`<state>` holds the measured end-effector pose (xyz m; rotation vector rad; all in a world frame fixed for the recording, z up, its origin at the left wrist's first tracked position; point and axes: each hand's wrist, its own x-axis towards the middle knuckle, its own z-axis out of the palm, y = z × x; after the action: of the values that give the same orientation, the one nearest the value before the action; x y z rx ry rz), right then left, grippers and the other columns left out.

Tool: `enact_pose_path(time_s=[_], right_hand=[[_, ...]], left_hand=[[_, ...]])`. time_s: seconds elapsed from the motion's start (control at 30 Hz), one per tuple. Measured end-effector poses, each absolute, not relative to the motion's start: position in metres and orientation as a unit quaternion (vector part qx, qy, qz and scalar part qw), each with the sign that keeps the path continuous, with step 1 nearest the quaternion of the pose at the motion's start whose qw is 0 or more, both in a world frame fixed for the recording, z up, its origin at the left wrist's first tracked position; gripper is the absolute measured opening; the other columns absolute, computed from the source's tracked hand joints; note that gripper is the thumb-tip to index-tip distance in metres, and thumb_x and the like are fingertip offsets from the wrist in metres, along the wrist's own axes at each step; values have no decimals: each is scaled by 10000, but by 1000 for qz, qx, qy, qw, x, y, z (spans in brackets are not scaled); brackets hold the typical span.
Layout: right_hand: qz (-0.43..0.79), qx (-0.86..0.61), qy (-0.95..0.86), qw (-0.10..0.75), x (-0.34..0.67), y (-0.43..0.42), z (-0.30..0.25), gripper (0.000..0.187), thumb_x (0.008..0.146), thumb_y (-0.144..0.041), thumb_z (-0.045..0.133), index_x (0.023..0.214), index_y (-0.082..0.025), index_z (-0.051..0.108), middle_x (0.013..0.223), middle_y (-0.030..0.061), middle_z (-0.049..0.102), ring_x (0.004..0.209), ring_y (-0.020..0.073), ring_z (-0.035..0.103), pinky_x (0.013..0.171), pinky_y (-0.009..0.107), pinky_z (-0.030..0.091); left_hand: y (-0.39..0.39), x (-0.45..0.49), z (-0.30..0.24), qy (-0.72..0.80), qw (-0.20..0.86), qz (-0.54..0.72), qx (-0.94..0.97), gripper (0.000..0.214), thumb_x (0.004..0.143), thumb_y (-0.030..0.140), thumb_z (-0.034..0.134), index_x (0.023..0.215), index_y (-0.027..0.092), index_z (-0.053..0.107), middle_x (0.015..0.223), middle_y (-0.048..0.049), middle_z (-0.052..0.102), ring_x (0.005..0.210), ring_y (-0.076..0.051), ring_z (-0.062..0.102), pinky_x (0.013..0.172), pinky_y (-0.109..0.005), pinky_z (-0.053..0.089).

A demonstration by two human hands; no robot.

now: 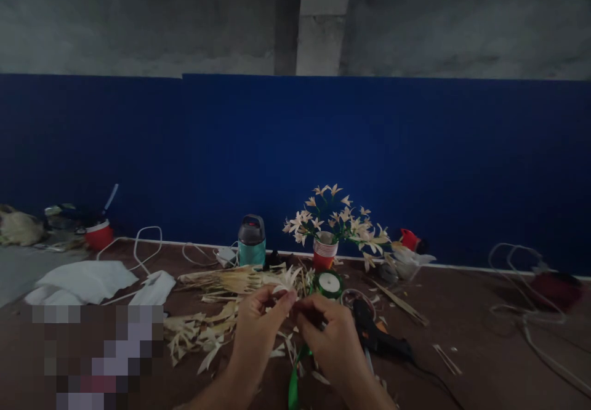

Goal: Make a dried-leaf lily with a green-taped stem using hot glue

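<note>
A pale artificial flower [289, 278], its thin petals seemingly of dried husk, is pinched between the thumb and fingers of my left hand [264, 321]. My right hand [329, 329] is closed close beside it, fingertips near the flower's base. From beneath the right hand a green ribbon [293, 386] hangs down; the fingers partly hide its upper end. Behind the hands lie dried husk pieces [231, 282] and a spool of green ribbon [329, 282]. A black glue gun [383, 336] rests just right of my right hand.
Finished pale flowers [344, 216] stand in a stack of red cups [325, 251] near the blue partition [295, 145]. A teal-and-black jar [252, 244] is left of them. White cloth [87, 281] and cables lie left; a red bundle with a white cord [554, 290] is right.
</note>
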<state>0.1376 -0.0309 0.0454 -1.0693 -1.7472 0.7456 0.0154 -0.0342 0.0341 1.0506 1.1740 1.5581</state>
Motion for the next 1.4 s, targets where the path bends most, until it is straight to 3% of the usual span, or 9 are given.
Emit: enact_pose_path(time_s=[0.37, 0.67, 0.87, 0.93, 1.07, 1.2, 1.3, 1.4], right_hand=[[343, -408, -693, 485, 133, -35, 43, 147, 733, -164, 505, 639, -137, 616, 601, 6, 613, 592, 132, 547, 542, 186, 426], [365, -444, -650, 497, 131, -25, 36, 190, 733, -262, 551, 639, -128, 647, 596, 33, 650, 572, 157, 576, 536, 227, 451], [323, -463, -695, 445, 155, -15, 47, 240, 767, -259, 509, 878, -132, 681, 816, 88, 708, 735, 212, 641, 664, 284, 491], [251, -525, -718, 380, 180, -5, 51, 253, 776, -246, 479, 899, -135, 670, 803, 91, 708, 700, 211, 644, 648, 287, 482], [68, -641, -743, 178, 235, 5, 41, 306, 708, -104, 457, 925, -162, 665, 931, 112, 689, 872, 248, 625, 766, 326, 433], [-6, -686, -727, 5, 261, -3, 8, 447, 618, -112, 579, 1065, -122, 598, 1071, 190, 609, 1026, 353, 532, 795, 428, 399], [-27, -703, -711, -18, 266, -4, -17, 482, 675, -56, 495, 1153, -114, 530, 1077, 195, 600, 1019, 338, 535, 796, 446, 386], [-21, -692, -722, 15, 274, 3, -29, 514, 659, 5, 423, 1149, -114, 522, 1074, 180, 602, 1020, 310, 538, 808, 415, 383]], left_hand=[[-38, 17, 36, 477, 340, 638, 500, 217, 667, 321, 656, 561, 147, 584, 582, 7, 561, 594, -129, 514, 590, -212, 428], [-32, 22, 29, 451, 454, 639, 426, 212, 622, 341, 697, 717, 153, 717, 803, -71, 702, 765, -203, 615, 703, -265, 474], [-24, 17, 29, 458, 495, 632, 381, 269, 614, 372, 703, 733, 131, 682, 751, -68, 698, 718, -189, 623, 656, -257, 483], [-23, 15, 28, 465, 513, 620, 368, 280, 652, 391, 675, 775, 139, 659, 715, -47, 678, 665, -174, 617, 583, -247, 484], [-22, 14, 25, 452, 572, 594, 339, 292, 675, 395, 664, 844, 162, 616, 639, 12, 614, 548, -126, 583, 411, -175, 410], [-20, 19, 19, 427, 612, 588, 312, 225, 663, 290, 695, 818, 138, 635, 606, 21, 588, 507, -72, 538, 414, -141, 410], [-19, 23, 15, 408, 647, 576, 287, 192, 619, 218, 733, 764, 119, 656, 616, 5, 605, 526, -67, 551, 536, -170, 491], [-19, 24, 15, 400, 654, 576, 285, 183, 596, 223, 756, 696, 112, 650, 631, -11, 619, 535, -71, 560, 557, -178, 503]])
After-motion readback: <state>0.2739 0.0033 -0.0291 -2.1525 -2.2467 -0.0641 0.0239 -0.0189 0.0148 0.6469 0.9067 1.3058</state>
